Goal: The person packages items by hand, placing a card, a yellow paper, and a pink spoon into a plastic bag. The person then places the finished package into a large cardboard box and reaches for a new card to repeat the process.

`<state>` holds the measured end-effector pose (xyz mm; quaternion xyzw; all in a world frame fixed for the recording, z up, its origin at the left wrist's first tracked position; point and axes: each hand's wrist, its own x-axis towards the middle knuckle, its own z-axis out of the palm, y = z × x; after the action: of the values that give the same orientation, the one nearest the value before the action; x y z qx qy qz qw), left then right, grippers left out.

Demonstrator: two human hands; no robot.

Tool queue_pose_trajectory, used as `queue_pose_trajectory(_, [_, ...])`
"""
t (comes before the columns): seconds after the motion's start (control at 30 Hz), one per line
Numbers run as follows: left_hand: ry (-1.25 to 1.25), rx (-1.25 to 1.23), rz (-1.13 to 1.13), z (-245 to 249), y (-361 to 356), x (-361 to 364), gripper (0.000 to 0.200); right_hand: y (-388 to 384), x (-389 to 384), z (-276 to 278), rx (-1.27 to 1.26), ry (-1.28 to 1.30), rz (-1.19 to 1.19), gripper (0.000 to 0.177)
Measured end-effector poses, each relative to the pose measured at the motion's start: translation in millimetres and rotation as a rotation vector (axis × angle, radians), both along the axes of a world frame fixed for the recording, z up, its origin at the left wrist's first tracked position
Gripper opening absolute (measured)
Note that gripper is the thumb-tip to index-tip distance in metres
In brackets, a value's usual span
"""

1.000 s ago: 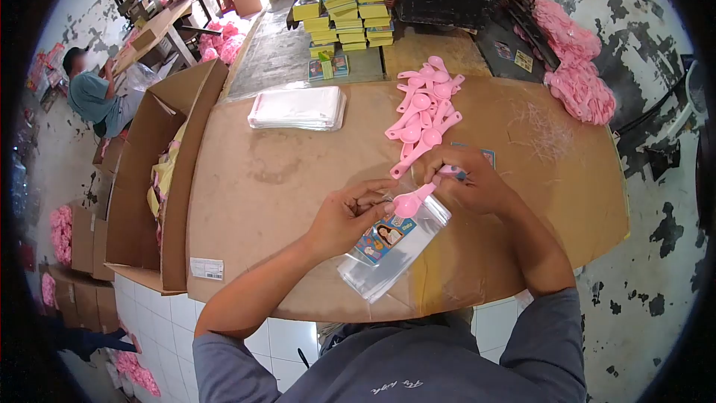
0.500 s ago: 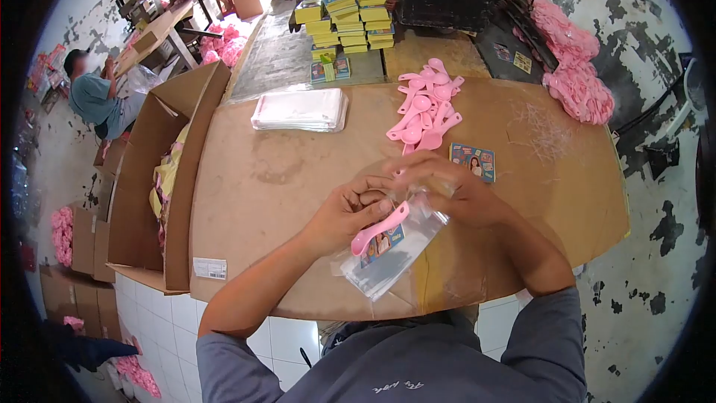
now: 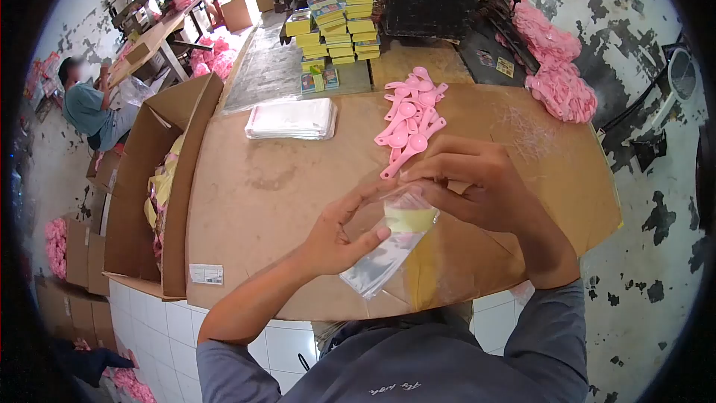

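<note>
In the middle of the cardboard-covered table point(image 3: 283, 254) is a clear plastic bag point(image 3: 377, 265). A pale yellow panel point(image 3: 412, 219) shows at its upper part, with a faint pink patch below. My left hand point(image 3: 347, 231) holds the bag from the left, thumb at its edge and forefinger reaching to its top. My right hand point(image 3: 477, 186) pinches the top end of the bag, its fingertips close to the left forefinger. Just beyond my fingers lies a pile of pink measuring spoons point(image 3: 410, 116).
A stack of clear bags point(image 3: 291, 119) lies at the back left. Yellow-edged card stacks point(image 3: 335, 30) stand farther back. To the left is a deep open carton point(image 3: 134, 186); pink bundles point(image 3: 563, 82) hang at the right. A person point(image 3: 93, 108) sits at the far left.
The pink spoon and picture card visible at my left hand are no longer plainly seen; a yellow panel shows at the bag instead. My right hand covers where a loose card lay. The view shifted slightly.
</note>
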<state>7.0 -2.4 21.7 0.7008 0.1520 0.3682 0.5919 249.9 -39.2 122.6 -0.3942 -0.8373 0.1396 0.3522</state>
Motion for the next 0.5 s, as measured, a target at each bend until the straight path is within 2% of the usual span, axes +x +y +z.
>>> queue_pose_trajectory(0.13, [0.003,0.013,0.083,-1.3,-7.3,2.5,0.044,2.1,-14.3,-3.2,-0.082,0.04,0.0,0.021])
queue_pose_trajectory(0.27, [0.026,-0.094,0.146,1.3,-7.9,3.8,0.031,6.1,-20.3,-13.3,-0.11,0.058,0.006,0.019])
queue_pose_trajectory(0.37, [0.045,-0.124,0.197,5.9,-8.6,3.5,0.024,8.5,-20.0,-19.3,-0.05,0.084,-0.045,0.017])
queue_pose_trajectory(0.5, [-0.002,-0.191,0.248,1.5,-2.3,1.6,0.024,13.6,-23.5,-33.1,0.055,0.17,-0.061,0.025])
